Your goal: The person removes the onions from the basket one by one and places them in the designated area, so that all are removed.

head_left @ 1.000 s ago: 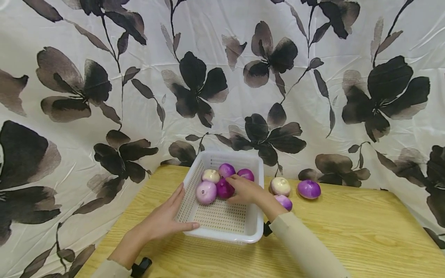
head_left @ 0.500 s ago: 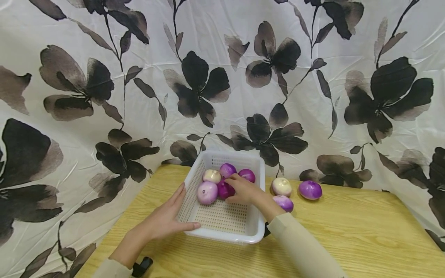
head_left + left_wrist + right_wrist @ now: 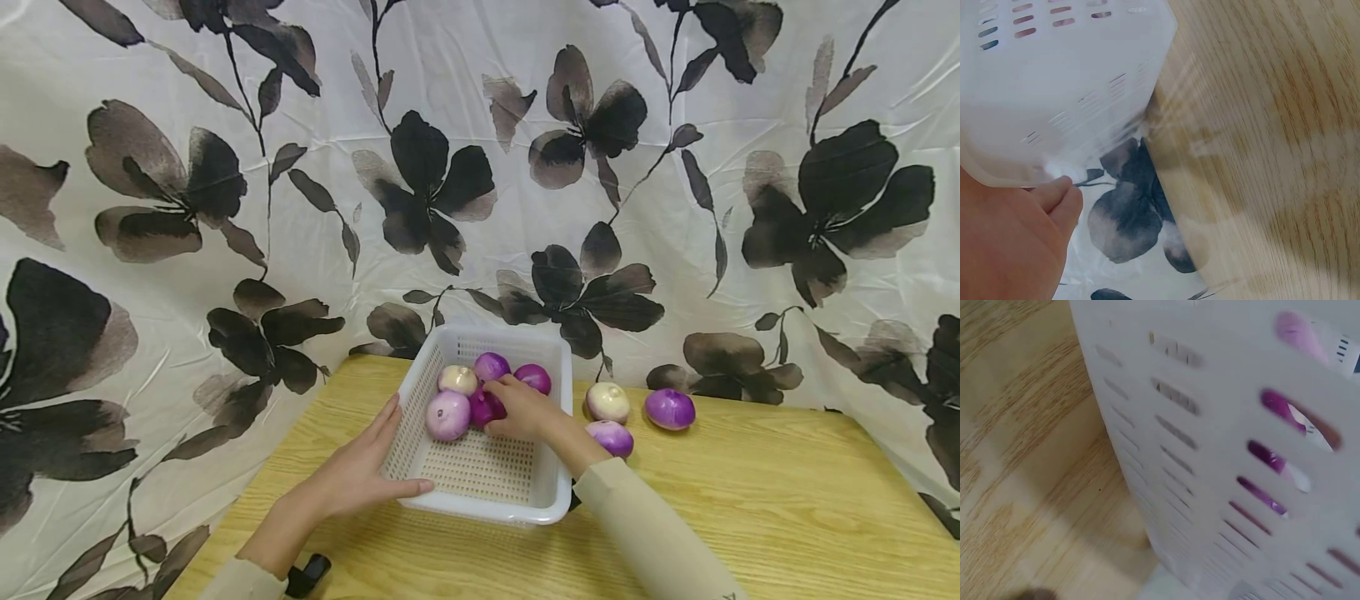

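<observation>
A white perforated plastic basket stands on the wooden table with several onions inside. My right hand reaches over its right side and grips a dark purple onion. Around that onion lie a pale purple onion, a whitish onion and two purple onions at the back. My left hand rests on the basket's near left corner, fingers straight along the outer wall and thumb on the front rim. In the right wrist view the basket wall hides the right hand's fingertips.
Right of the basket, on the table, lie a whitish onion, a half-purple onion and a deep purple onion. A flower-printed white cloth hangs behind the table and along its left side.
</observation>
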{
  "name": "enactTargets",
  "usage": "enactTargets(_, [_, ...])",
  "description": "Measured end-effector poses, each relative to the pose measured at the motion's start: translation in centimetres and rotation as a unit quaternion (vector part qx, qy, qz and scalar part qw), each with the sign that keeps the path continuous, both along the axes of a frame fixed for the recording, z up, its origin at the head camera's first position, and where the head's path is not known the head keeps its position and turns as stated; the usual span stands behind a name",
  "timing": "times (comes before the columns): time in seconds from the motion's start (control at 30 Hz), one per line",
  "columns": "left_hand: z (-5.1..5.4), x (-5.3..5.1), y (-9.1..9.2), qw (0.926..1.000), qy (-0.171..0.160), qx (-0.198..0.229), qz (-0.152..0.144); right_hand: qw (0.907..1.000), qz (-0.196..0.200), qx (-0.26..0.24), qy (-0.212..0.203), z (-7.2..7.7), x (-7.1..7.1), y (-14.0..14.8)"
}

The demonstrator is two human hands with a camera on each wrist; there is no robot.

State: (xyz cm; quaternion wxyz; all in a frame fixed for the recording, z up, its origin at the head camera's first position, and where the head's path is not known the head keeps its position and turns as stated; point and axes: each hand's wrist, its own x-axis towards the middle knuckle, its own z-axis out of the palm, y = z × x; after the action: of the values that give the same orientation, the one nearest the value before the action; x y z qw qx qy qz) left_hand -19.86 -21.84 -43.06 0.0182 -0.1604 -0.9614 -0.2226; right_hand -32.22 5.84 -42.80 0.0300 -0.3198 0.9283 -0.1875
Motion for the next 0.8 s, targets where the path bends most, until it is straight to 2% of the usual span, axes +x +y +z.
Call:
enactTargets(0.23, [-0.12,0.01,-0.1,1.0,0.001,-0.002,0.0,0.9999,-0.003,-0.011,0.008,-0.16,-0.04,-0.15])
enactTargets(0.6, [-0.28,-0.07,-0.19,1.0,-0.002,0.001,0.002,0.9997,-0.02,-0.003,-0.012,-0.13,-0.02,-0.3])
enactTargets(0.8, [-0.3,-0.15,-0.2,1.0,-0.004,0.004,0.002,0.9995,-0.01,-0.007,-0.03,-0.09,0.0,-0.37])
